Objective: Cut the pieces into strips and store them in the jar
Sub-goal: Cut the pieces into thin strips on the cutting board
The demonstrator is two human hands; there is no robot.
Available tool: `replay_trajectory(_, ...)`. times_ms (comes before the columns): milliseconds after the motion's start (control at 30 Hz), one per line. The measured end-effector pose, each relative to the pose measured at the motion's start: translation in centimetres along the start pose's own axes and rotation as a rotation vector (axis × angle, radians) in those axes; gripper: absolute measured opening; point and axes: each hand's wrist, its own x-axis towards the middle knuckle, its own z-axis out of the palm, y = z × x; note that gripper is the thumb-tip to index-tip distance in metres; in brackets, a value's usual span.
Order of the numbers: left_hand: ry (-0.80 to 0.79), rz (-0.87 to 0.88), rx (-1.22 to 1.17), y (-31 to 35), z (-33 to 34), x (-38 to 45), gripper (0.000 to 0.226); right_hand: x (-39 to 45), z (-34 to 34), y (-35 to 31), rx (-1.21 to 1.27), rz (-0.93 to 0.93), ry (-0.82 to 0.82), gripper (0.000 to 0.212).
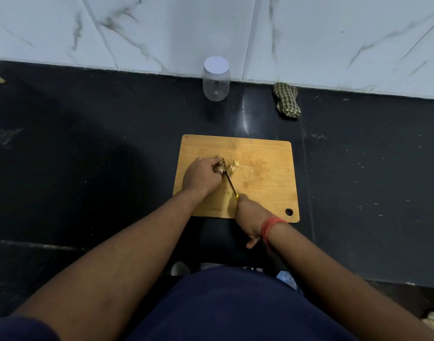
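A wooden cutting board (pixel 262 183) lies on the dark counter. My left hand (pixel 201 177) grips a brownish piece (pixel 221 164) at the board's left side, its fingers curled over it. My right hand (pixel 250 217) holds a yellow-handled knife (pixel 231 184) whose thin blade points up to the piece, right beside my left fingers. A few pale cut bits (pixel 235 165) lie just right of the piece. A clear plastic jar (pixel 216 80) with a white lid stands shut against the wall, well beyond the board.
A folded green checked cloth (pixel 286 100) lies by the wall to the right of the jar. A small pale scrap (pixel 1 80) sits at the far left of the black counter (pixel 88 134). White marble tiles (pixel 162 30) rise behind it.
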Motion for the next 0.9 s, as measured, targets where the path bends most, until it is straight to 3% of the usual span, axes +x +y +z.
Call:
replay_trajectory(233,-0.061,0.007,-0.047,-0.6,-0.1,0.3,0.048,0.4,-0.6,0.9,0.075,0.007,0.015,0.048)
replay_trajectory(467,-0.088,0.008,-0.085,-0.9,0.1,0.7,0.05,2.1,-1.0,-1.2,0.062,-0.023,0.039,0.026)
replay_trajectory(900,-0.077,0.021,-0.075,-1.1,0.0,0.9,0.049,2.8,-0.7,-2.6,0.117,0.001,0.048,0.043)
